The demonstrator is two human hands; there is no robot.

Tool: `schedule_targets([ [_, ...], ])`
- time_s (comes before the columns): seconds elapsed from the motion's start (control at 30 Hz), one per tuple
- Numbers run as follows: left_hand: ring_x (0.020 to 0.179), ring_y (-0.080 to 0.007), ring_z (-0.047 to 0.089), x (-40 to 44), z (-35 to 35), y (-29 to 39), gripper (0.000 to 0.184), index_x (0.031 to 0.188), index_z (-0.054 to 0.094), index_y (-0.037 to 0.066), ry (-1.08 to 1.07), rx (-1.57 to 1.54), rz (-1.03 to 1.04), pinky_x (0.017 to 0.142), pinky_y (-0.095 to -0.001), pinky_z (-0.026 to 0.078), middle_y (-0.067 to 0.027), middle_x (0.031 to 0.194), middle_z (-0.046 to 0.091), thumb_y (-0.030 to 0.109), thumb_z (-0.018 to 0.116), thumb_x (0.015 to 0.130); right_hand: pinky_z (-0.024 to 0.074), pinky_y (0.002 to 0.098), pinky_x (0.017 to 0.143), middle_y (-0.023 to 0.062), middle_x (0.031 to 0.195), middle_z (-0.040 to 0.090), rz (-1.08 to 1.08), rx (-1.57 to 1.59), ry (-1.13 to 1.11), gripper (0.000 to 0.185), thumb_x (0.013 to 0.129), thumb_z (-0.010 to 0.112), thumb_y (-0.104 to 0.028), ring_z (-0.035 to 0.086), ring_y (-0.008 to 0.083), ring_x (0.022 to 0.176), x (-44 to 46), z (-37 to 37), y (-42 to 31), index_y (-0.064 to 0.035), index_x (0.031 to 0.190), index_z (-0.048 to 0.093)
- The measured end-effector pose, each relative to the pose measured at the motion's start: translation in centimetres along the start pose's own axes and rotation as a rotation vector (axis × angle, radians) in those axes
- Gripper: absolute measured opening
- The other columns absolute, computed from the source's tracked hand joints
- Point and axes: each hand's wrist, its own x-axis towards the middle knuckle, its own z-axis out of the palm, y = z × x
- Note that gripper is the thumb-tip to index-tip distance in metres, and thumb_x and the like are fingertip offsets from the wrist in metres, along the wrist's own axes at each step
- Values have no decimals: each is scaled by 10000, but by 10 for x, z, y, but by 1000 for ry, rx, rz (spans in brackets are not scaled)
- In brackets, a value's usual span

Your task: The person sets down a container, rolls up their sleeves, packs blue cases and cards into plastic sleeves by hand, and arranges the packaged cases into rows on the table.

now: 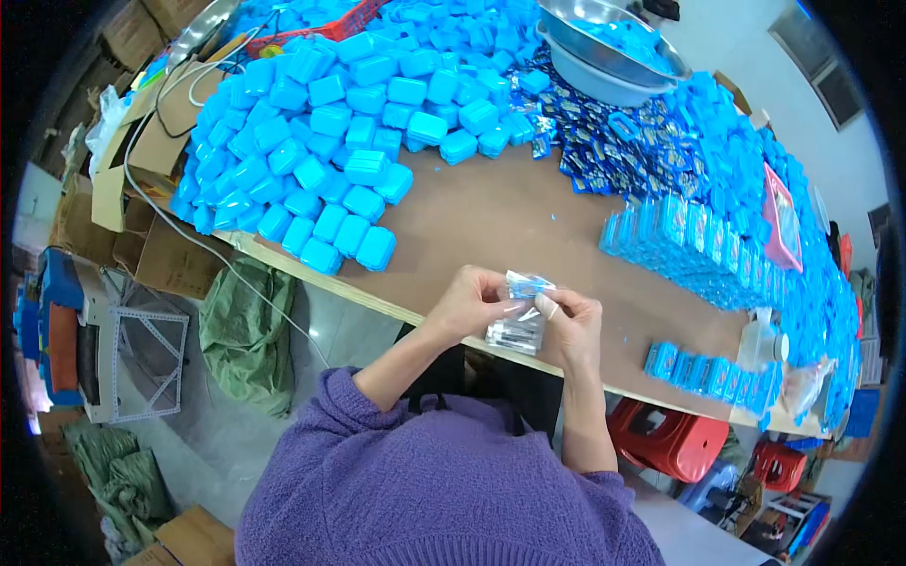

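Observation:
My left hand (475, 300) and my right hand (573, 319) meet at the front edge of the brown tabletop (462, 222). Between them is a small see-through plastic packet (515, 330) with silvery, slender pieces inside; what these are is too small to tell. Fingers and thumbs of both hands pinch its upper part, where a bit of blue shows. A whitish wrap covers a finger or thumb of my right hand. Blue plastic cases (349, 236) lie to the left, beyond my left hand.
Blue printed packets (623, 156) heap at the back, below a metal bowl (613, 47). Stacked blue packs (698, 245) and a shorter row (703, 373) stand right, near a white bottle (762, 341) and pink basket (781, 222). A red stool (665, 439) stands below.

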Motion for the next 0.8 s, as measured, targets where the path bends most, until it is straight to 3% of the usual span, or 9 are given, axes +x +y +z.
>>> schedule_targets([
  [0.03, 635, -53, 539, 1, -1, -2, 96, 738, 631, -4, 16, -3, 4, 600, -218, 440, 11, 724, 630, 78, 671, 768, 441, 219, 645, 36, 736, 623, 2, -3, -16, 97, 767, 679, -65, 558, 98, 690, 0, -2, 0, 27, 786, 656],
  [0.13, 587, -36, 497, 1, -8, 0, 155, 676, 596, 13, 260, 575, 121, 545, -218, 407, 30, 664, 597, 106, 678, 768, 451, 251, 689, 59, 776, 639, -92, 17, -28, 71, 751, 690, -43, 576, 120, 734, 5, -7, 2, 19, 768, 661],
  [0.3, 595, -42, 501, 7, -15, -1, 154, 709, 604, 11, 296, 640, 94, 545, -219, 411, 3, 647, 589, 132, 685, 761, 450, 295, 793, 86, 821, 656, -4, 355, -158, 84, 762, 685, -67, 596, 158, 780, 8, -16, 17, -1, 783, 638],
  [0.4, 602, -45, 507, 23, -47, 12, 150, 731, 612, 12, -217, 252, 73, 533, -209, 404, -38, 634, 589, 138, 692, 748, 448, 329, 859, 104, 860, 657, -26, 642, -165, 97, 767, 686, -74, 613, 191, 815, 11, -16, 11, -10, 800, 622],
  [0.47, 633, -124, 547, 43, -78, 40, 163, 805, 628, 22, 59, 508, 98, 585, -271, 435, -88, 661, 581, 108, 706, 690, 442, 342, 877, 105, 865, 656, -24, 660, -151, 100, 769, 685, -75, 615, 198, 831, 13, -20, 8, -11, 802, 616],
  [0.53, 776, -237, 547, 75, -112, 60, 215, 853, 631, 46, 537, 1510, 607, 685, -360, 436, -108, 787, 563, 63, 685, 646, 429, 369, 912, 108, 876, 656, -14, 688, -119, 105, 773, 682, -76, 619, 212, 864, 16, -26, 6, -14, 806, 604],
  [0.6, 913, -332, 475, 94, -129, 87, 294, 888, 608, 63, 666, 1920, 612, 754, -420, 405, -132, 913, 511, 51, 674, 601, 420, 385, 923, 110, 895, 652, -27, 688, -129, 96, 782, 670, -77, 610, 215, 886, 16, -27, 6, -15, 816, 605],
  [0.7, 979, -277, 466, 125, -174, 80, 297, 883, 595, 65, 478, 2163, 554, 736, -373, 395, -123, 944, 512, 74, 666, 594, 402, 417, 946, 114, 932, 646, -51, 689, -141, 80, 802, 645, -79, 591, 221, 929, 16, -26, 6, -16, 836, 608],
  [0.8, 946, -315, 501, 125, -180, 86, 323, 876, 564, 39, 438, 2045, 658, 731, -410, 416, -138, 923, 537, 72, 684, 578, 396, 420, 954, 105, 942, 639, -47, 619, -93, 71, 823, 621, -89, 582, 236, 964, 15, -24, -2, -22, 834, 604],
])
